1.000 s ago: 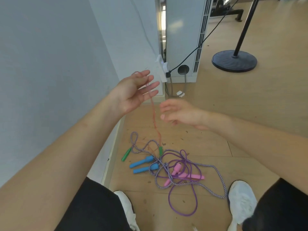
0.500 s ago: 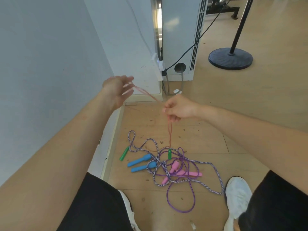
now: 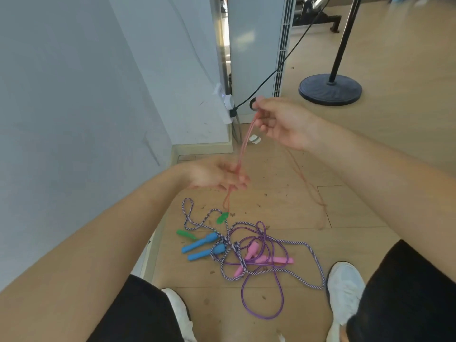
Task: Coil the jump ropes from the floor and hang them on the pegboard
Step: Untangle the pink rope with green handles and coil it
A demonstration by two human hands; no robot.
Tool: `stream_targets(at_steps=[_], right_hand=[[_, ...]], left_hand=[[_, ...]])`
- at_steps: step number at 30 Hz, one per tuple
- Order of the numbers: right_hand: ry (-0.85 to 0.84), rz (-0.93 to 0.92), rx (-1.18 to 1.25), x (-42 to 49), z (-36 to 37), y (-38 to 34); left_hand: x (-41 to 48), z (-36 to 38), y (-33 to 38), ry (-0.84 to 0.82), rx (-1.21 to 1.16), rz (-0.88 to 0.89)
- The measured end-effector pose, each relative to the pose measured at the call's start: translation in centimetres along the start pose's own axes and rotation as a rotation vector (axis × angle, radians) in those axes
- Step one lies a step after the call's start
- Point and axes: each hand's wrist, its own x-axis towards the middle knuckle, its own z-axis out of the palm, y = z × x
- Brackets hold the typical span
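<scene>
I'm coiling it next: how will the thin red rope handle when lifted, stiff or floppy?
Probably floppy: the red rope hangs limp between right hand and left hand. Likely light, being thin. Its green handle trails below and may swing.

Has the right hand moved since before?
Yes. The right hand, pinching the rope, went up, from below the wall plug to nearly level with it.

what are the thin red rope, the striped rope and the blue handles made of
Red rope: thin, smooth, slightly see-through cord, likely PVC or a similar plastic. Striped rope: purple-and-white twisted strands with a matte look, so probably woven cotton or nylon fibre. Blue handles: single colour, moulded and contoured, with a dull finish; plastic or rubbery foam, hard to tell which.
</scene>
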Motion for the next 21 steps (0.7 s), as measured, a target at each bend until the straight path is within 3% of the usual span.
stream_targets(at_steps=[4, 7, 10, 13, 15, 21], right_hand=[[0.053, 0.018, 0.143, 0.7, -1.8, 0.0], [0.002, 0.134, -0.224, 0.7, -2.6, 2.0], [-0.182, 0.216, -0.672, -0.3, -2.2, 4.8], [-0.463, 0.273, -0.839, -1.5, -1.1, 6.9], [-0.547, 0.262, -0.843, -1.7, -1.0, 7.6], [-0.354, 0.187, -0.767, -1.7, -2.1, 6.5]], left_hand=[[0.4, -0.2, -0.9, 0.083, 0.032, 0.002], [0.4, -0.3, -0.2, 0.21, -0.131, 0.065], [0.2, -0.4, 0.6, 0.28, -0.273, 0.134], [0.0, -0.3, 1.0, 0.277, -0.339, 0.155], [0.0, -0.2, 1.3, 0.303, -0.357, 0.152], [-0.2, -0.9, 1.3, 0.414, -0.317, 0.038]])
